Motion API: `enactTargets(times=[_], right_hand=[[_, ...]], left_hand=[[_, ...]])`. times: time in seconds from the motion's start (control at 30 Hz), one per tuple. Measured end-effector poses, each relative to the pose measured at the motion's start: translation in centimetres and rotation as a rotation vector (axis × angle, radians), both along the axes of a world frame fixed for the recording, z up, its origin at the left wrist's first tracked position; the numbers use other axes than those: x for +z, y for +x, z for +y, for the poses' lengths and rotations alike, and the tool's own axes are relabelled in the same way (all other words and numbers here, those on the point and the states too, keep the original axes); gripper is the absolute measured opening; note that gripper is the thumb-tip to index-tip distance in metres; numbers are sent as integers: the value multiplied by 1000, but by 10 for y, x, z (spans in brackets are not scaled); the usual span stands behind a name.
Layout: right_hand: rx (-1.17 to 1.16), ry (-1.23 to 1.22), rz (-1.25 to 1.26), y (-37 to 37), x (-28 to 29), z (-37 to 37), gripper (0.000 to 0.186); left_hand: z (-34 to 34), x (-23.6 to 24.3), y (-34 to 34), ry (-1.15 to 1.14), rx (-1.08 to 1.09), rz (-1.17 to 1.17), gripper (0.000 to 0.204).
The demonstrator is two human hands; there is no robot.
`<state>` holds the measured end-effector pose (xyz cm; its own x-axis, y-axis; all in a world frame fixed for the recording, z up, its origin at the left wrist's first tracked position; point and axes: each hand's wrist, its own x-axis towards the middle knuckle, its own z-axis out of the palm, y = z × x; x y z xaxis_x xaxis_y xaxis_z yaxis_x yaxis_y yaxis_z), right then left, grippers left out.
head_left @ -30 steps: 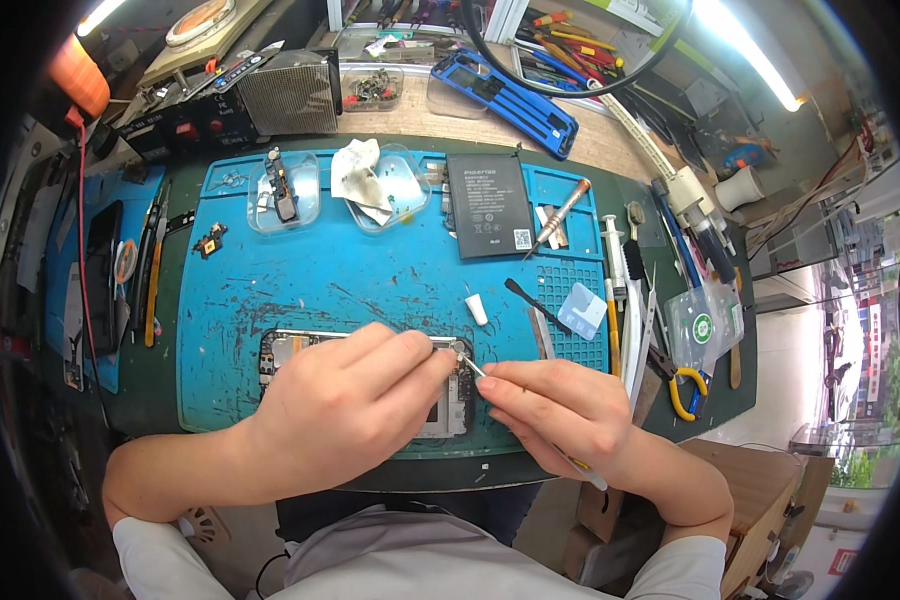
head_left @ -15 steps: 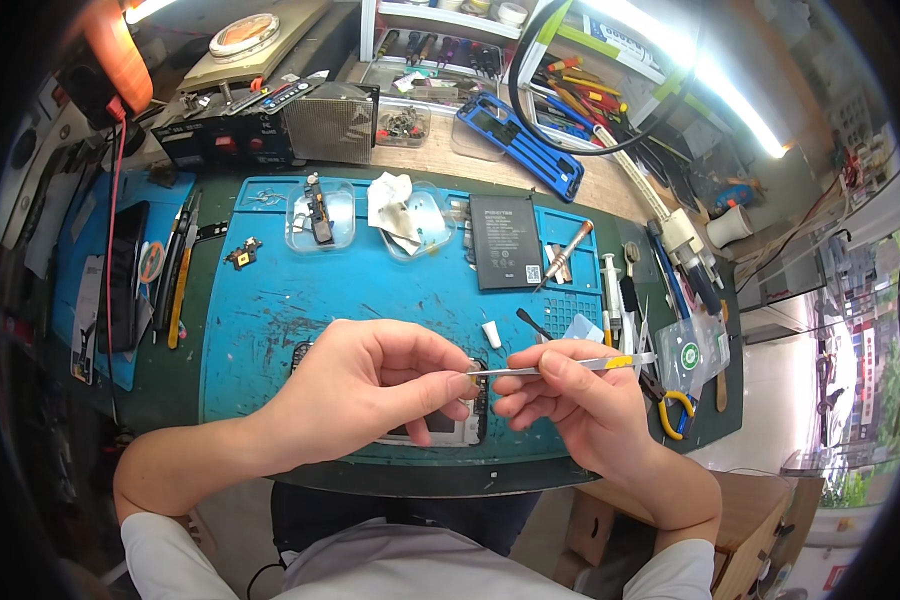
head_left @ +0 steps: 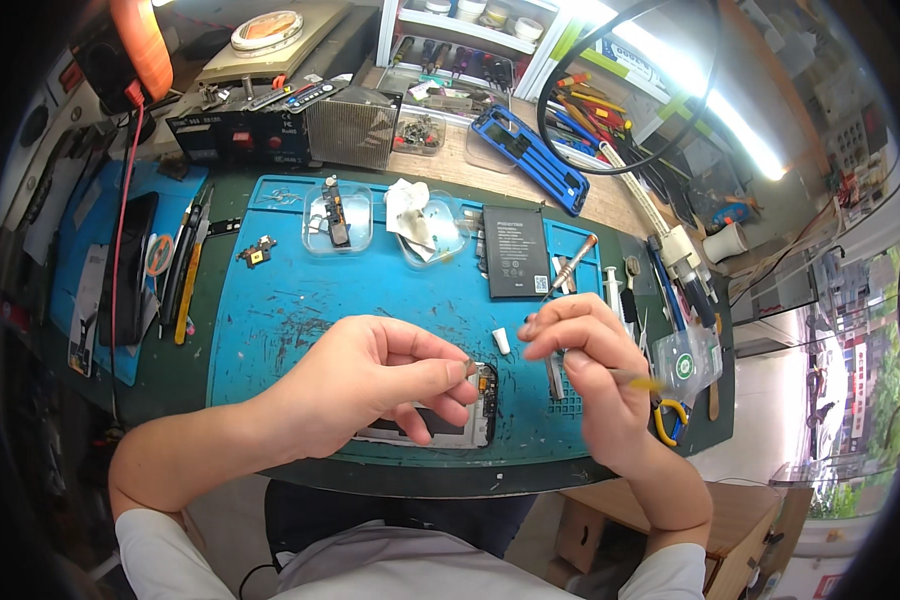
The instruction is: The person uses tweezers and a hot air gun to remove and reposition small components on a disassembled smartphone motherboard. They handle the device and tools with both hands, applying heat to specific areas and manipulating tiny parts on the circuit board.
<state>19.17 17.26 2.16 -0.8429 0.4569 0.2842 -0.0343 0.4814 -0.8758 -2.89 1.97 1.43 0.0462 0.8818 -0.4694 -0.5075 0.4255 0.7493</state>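
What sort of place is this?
Likely a phone repair workshop: an opened phone beneath the left hand, a loose flat black battery, and a scuffed blue work mat.

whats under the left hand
An opened phone on the blue mat: its right end and part of its near edge show. The left hand covers much of the rest, which cannot be seen.

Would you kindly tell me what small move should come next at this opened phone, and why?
I'd probably bring the slim tool in the right hand nearer the left hand, because its thumb and forefinger are pinched together over the opened phone while the tool sits off to the right.
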Motion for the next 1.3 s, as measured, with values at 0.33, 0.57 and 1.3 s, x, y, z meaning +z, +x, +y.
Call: enactTargets(times=[0.33, 0.57, 1.3], right_hand=[[96, 329, -14, -21, -3, -11, 36], [80, 405, 5, -22, -6, -12, 31], [-65, 486, 136, -30, -10, -3, 25]], left_hand=[[-2, -2, -3, -7, -58, -46, 27], [-3, 0, -2, -13, -54, -32, 27], [9, 3, 7, 203, 91, 172, 22]])
